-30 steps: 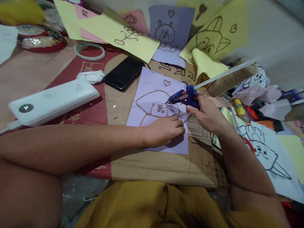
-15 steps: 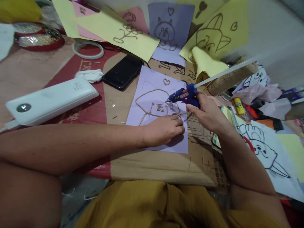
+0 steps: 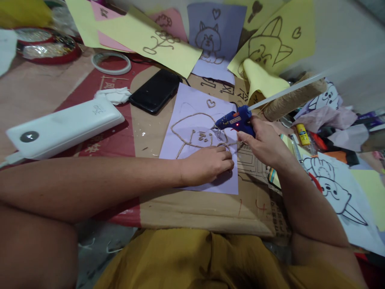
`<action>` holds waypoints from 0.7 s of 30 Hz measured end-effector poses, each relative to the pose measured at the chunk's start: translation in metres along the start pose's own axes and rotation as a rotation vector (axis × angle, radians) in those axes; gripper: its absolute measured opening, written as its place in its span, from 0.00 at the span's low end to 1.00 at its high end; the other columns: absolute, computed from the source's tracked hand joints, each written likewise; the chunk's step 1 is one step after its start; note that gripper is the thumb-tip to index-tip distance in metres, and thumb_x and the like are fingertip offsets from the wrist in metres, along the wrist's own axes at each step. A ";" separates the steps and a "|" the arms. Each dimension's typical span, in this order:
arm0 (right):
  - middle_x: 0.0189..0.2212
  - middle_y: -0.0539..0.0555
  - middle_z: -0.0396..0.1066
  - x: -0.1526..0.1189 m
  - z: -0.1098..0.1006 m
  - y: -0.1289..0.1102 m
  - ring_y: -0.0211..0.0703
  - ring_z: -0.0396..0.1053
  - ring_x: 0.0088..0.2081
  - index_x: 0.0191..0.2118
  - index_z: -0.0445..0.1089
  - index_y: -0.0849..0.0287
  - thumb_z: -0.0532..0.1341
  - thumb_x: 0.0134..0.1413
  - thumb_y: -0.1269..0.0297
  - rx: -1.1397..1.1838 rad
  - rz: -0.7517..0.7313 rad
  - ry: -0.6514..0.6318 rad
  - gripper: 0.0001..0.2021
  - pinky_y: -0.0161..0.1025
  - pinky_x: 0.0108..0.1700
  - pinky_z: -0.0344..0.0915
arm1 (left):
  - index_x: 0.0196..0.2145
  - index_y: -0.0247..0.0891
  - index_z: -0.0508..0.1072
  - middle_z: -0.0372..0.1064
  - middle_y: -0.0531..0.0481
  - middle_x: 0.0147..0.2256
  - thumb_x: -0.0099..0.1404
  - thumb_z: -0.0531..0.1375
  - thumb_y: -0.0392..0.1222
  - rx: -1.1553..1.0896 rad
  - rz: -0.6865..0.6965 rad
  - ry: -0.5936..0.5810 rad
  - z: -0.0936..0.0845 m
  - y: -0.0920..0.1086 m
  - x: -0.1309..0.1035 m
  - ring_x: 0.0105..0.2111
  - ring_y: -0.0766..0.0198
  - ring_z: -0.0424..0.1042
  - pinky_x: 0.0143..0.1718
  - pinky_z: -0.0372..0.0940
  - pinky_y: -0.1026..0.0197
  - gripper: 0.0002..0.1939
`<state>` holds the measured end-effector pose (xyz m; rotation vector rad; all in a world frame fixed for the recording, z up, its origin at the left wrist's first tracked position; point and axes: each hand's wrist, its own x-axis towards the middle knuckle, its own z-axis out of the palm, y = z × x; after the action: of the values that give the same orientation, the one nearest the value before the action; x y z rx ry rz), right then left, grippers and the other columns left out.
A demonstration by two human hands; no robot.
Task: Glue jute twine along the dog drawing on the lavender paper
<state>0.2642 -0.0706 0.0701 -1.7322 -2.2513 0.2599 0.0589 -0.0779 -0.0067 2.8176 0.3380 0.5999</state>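
Note:
A purple sheet of paper (image 3: pixel 171 148) carries a cartoon animal outline in brown twine (image 3: pixel 195 114) and a small twine heart (image 3: pixel 211 103). My left hand (image 3: pixel 209 163) lies on the sheet's lower right with fingers bent together, pressing at the twine beside the outline; the fingertips and thumb are partly hidden. In my right hand (image 3: pixel 264 140) is a blue hot glue gun (image 3: pixel 236 119), its red light lit and a long clear glue stick (image 3: pixel 279 93) out of its back. The nozzle points left, just over the outline's right part.
Left of the paper lie a black phone (image 3: pixel 155 91), a white power bank (image 3: pixel 66 126), crumpled tissue (image 3: pixel 113 96) and a tape roll (image 3: pixel 128 66). Finished twine pictures (image 3: pixel 207 34) stand behind. At right are a twine spool (image 3: pixel 290 98), a glue bottle (image 3: pixel 302 134) and a line drawing (image 3: pixel 333 192).
The glue gun and my right hand have shifted slightly to the right, the nozzle moving a little away from its former spot. My left hand stays put on the paper.

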 end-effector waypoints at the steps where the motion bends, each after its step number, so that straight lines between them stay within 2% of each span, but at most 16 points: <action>1: 0.38 0.59 0.77 0.000 0.000 0.000 0.56 0.73 0.38 0.43 0.66 0.54 0.59 0.62 0.57 -0.002 0.002 -0.001 0.08 0.49 0.40 0.67 | 0.42 0.34 0.78 0.77 0.41 0.43 0.71 0.60 0.33 0.000 0.001 0.001 0.000 0.000 0.000 0.44 0.54 0.72 0.47 0.69 0.53 0.07; 14: 0.38 0.60 0.76 -0.001 -0.002 0.004 0.55 0.72 0.38 0.43 0.67 0.55 0.59 0.62 0.56 -0.024 0.013 0.008 0.10 0.50 0.40 0.68 | 0.41 0.34 0.78 0.77 0.42 0.42 0.71 0.61 0.34 0.009 0.000 0.037 0.002 0.000 -0.001 0.42 0.55 0.72 0.46 0.68 0.54 0.05; 21: 0.46 0.64 0.76 0.000 -0.004 0.003 0.61 0.73 0.47 0.50 0.69 0.59 0.58 0.61 0.58 0.013 0.026 -0.018 0.15 0.54 0.50 0.68 | 0.42 0.33 0.78 0.77 0.41 0.41 0.70 0.61 0.34 0.014 0.012 0.044 0.000 0.001 -0.001 0.42 0.55 0.73 0.44 0.68 0.54 0.06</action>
<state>0.2683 -0.0703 0.0732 -1.7608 -2.2357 0.2962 0.0580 -0.0787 -0.0069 2.8257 0.3349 0.6650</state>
